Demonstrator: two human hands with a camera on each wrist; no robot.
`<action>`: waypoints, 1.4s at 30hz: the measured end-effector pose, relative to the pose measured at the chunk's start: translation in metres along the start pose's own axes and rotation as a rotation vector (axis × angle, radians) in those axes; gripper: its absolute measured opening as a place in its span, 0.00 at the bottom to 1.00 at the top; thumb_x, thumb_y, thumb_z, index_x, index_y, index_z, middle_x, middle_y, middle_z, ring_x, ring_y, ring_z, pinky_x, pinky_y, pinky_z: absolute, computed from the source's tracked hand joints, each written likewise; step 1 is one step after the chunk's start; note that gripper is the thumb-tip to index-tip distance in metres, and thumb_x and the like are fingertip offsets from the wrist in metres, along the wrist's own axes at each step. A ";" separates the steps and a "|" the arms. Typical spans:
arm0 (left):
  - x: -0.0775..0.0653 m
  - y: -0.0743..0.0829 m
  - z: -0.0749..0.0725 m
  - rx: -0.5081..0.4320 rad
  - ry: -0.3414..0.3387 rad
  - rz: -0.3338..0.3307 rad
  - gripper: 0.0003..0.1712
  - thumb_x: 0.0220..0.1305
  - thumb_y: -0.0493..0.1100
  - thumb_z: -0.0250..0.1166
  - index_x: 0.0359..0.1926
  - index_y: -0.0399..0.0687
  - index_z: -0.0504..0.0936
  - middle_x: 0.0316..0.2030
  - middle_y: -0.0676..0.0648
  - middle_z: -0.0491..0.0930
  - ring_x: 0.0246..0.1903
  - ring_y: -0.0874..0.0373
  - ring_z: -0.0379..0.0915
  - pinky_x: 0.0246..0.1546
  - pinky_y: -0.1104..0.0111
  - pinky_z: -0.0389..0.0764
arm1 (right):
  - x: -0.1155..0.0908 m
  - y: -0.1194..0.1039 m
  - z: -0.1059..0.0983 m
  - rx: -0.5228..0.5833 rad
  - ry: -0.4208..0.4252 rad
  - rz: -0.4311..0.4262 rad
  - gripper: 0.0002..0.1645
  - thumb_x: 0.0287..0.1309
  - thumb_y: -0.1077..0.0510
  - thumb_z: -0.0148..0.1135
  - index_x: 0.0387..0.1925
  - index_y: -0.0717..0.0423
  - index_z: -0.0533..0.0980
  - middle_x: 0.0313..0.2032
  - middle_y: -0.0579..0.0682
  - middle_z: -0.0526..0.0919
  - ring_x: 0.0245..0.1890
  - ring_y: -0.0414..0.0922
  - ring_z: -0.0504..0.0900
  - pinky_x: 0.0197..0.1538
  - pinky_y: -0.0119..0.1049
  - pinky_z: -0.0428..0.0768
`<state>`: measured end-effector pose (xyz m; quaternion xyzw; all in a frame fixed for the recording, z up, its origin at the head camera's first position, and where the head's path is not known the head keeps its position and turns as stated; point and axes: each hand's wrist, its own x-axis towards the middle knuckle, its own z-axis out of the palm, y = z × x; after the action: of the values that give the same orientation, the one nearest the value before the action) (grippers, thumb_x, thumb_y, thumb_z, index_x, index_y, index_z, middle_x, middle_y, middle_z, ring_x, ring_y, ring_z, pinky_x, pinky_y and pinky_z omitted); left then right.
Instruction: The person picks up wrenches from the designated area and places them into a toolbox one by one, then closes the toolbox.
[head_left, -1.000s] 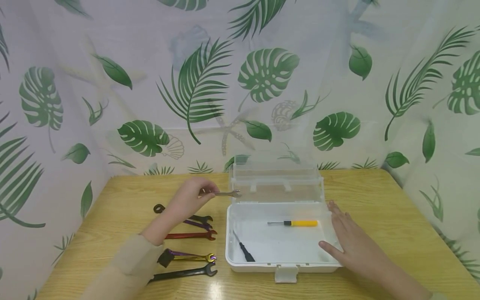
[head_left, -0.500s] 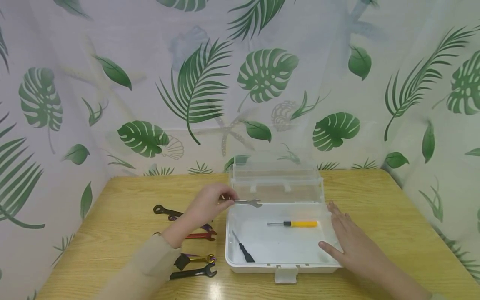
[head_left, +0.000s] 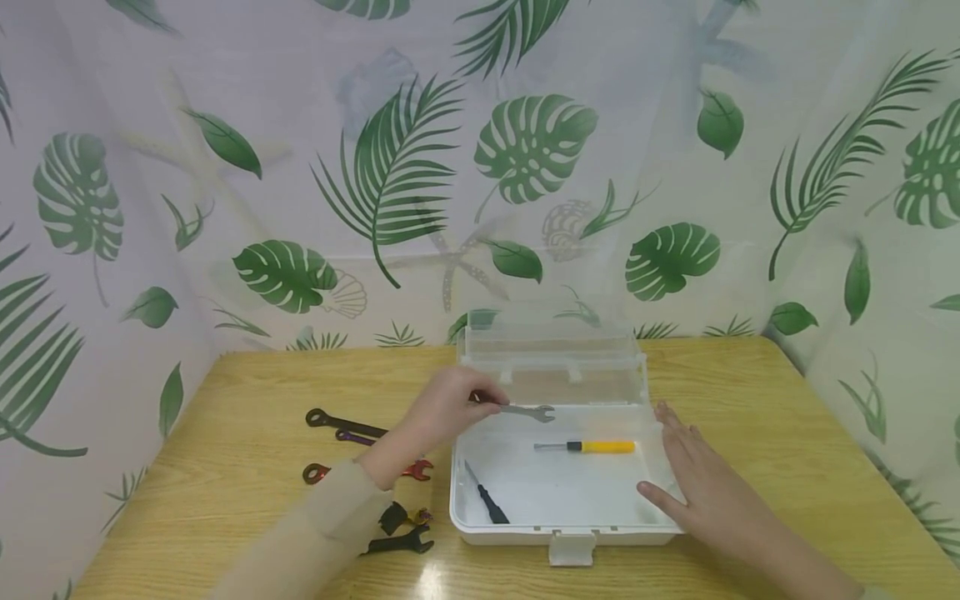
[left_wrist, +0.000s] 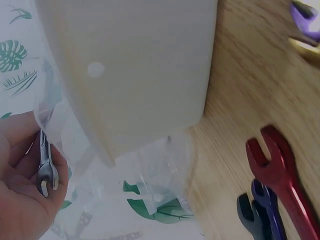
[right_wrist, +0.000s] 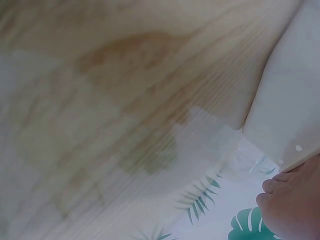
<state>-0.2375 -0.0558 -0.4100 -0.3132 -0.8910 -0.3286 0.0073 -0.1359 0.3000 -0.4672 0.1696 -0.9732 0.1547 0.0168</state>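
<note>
My left hand [head_left: 450, 407] pinches a silver open-end wrench [head_left: 531, 412] above the back of the white toolbox [head_left: 570, 537]. In the left wrist view that hand curls round the wrench [left_wrist: 46, 172], its open end showing. My right hand [head_left: 708, 487] rests against the toolbox's right side, fingers straight and thumb over the rim. Inside the box lie a yellow-handled screwdriver [head_left: 607, 447] and a screwdriver with a black handle [head_left: 491, 504]. The clear lid [head_left: 555, 379] stands raised at the back.
Left of the box several wrenches lie on the wooden table [head_left: 255, 392]: a black wrench [head_left: 337, 420], a purple wrench [head_left: 352, 437], a red wrench [head_left: 417, 471] and another black wrench [head_left: 401, 542]. My left sleeve covers parts of them. A leaf-patterned sheet [head_left: 300, 208] hangs behind.
My left hand has moved right with the silver wrench, from beside the toolbox to over it. The right hand has stayed at the box's side.
</note>
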 end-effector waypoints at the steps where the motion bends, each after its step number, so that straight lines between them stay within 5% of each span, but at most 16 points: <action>1: 0.001 0.001 0.001 -0.003 0.002 0.008 0.05 0.67 0.33 0.73 0.41 0.43 0.92 0.39 0.46 0.92 0.40 0.55 0.88 0.44 0.72 0.87 | 0.000 0.000 0.000 0.001 0.000 0.000 0.58 0.74 0.38 0.61 0.82 0.72 0.46 0.84 0.67 0.47 0.82 0.69 0.54 0.72 0.17 0.20; 14: 0.009 0.008 0.017 -0.014 -0.022 0.038 0.05 0.67 0.33 0.73 0.42 0.42 0.93 0.40 0.45 0.92 0.41 0.55 0.89 0.44 0.72 0.87 | 0.001 0.001 0.000 -0.009 0.003 -0.012 0.59 0.75 0.38 0.61 0.82 0.72 0.44 0.84 0.67 0.46 0.81 0.68 0.54 0.70 0.14 0.19; 22: 0.013 0.012 0.023 -0.038 -0.048 0.030 0.05 0.67 0.33 0.73 0.42 0.42 0.93 0.40 0.45 0.92 0.41 0.56 0.88 0.43 0.76 0.86 | 0.000 -0.001 0.000 -0.011 -0.003 0.004 0.58 0.74 0.38 0.62 0.81 0.73 0.48 0.84 0.67 0.48 0.81 0.69 0.56 0.79 0.25 0.25; 29: 0.012 0.013 0.025 -0.039 -0.077 0.004 0.05 0.67 0.33 0.73 0.43 0.42 0.93 0.40 0.45 0.92 0.41 0.56 0.88 0.43 0.75 0.85 | 0.000 -0.001 0.000 -0.019 0.011 -0.010 0.58 0.73 0.39 0.63 0.81 0.74 0.48 0.84 0.68 0.49 0.80 0.70 0.57 0.74 0.18 0.21; 35: 0.012 0.014 0.025 -0.022 -0.092 -0.011 0.06 0.68 0.34 0.73 0.44 0.43 0.93 0.41 0.46 0.92 0.42 0.56 0.88 0.44 0.75 0.86 | 0.000 -0.002 0.000 -0.021 0.009 -0.001 0.58 0.73 0.39 0.63 0.81 0.73 0.49 0.84 0.67 0.50 0.81 0.68 0.57 0.80 0.26 0.26; 42: 0.012 0.014 0.025 -0.014 -0.085 -0.006 0.06 0.68 0.33 0.73 0.43 0.42 0.93 0.41 0.45 0.92 0.42 0.55 0.89 0.44 0.75 0.86 | 0.000 -0.001 0.001 -0.013 0.027 -0.018 0.57 0.73 0.40 0.63 0.81 0.73 0.49 0.83 0.68 0.50 0.81 0.68 0.57 0.76 0.19 0.22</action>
<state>-0.2345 -0.0258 -0.4190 -0.3242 -0.8890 -0.3215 -0.0336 -0.1358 0.2991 -0.4677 0.1763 -0.9722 0.1504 0.0322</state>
